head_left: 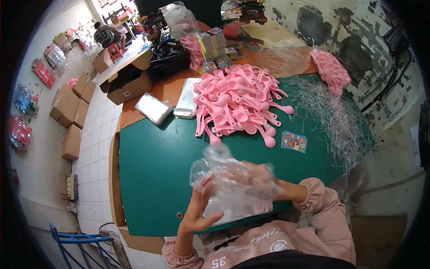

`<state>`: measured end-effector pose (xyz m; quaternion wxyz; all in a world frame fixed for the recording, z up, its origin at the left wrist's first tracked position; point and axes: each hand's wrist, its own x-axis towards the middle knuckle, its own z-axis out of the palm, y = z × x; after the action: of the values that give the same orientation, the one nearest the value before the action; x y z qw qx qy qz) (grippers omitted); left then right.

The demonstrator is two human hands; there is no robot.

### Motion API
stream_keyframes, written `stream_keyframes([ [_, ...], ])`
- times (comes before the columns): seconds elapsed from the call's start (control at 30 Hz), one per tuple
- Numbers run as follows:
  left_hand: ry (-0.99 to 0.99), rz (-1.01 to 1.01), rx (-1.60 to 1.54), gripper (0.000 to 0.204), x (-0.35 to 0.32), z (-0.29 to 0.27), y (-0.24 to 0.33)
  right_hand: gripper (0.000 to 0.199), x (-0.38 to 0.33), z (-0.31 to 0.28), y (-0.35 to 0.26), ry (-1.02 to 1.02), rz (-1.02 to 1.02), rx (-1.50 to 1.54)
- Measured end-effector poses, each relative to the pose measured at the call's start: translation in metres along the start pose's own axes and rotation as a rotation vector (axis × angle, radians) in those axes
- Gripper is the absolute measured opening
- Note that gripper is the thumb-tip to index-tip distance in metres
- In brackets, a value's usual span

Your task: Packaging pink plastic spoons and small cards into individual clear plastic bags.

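A crumpled clear plastic bag is spread in the air over the front of the green table, partly smeared by motion. My right hand grips it from the right, seen partly through the film. On the bag's left side, my left hand has its fingers and thumb apart, the fingertips at the film. Below the hands, near the table edge, lies a flat stack of clear bags, partly covered. Beyond them is a large heap of pink plastic scoops. A small printed card lies right of the heap.
Two packs of clear bags lie left of the scoops. Bundled cards stand behind, beside an open cardboard box. Shredded clear plastic and a pink bundle are at the right. A person sits far left.
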<state>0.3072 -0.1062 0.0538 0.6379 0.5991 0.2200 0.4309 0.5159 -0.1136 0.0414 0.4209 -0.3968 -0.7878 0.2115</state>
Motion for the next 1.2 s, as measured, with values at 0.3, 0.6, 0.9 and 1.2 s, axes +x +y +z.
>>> stream_keyframes([
  [0.3,0.430,-0.276,0.707,0.037,-0.048,-0.064,-0.003,0.048,-0.147,-0.317,0.148,0.686,-0.039,-1.878],
  [0.6,0.655,-0.367,0.601,0.032,-0.076,-0.068,-0.016,0.083,-0.234,-0.504,0.235,0.593,1.139,-1.094],
  [0.9,-0.120,-0.197,0.928,0.021,-0.004,-0.014,-0.010,0.022,-0.071,-0.155,0.065,0.191,0.665,-0.471],
  [1.2,-0.510,0.052,1.115,0.031,0.016,0.018,-0.057,0.015,-0.025,-0.050,0.093,0.138,0.418,-0.511],
])
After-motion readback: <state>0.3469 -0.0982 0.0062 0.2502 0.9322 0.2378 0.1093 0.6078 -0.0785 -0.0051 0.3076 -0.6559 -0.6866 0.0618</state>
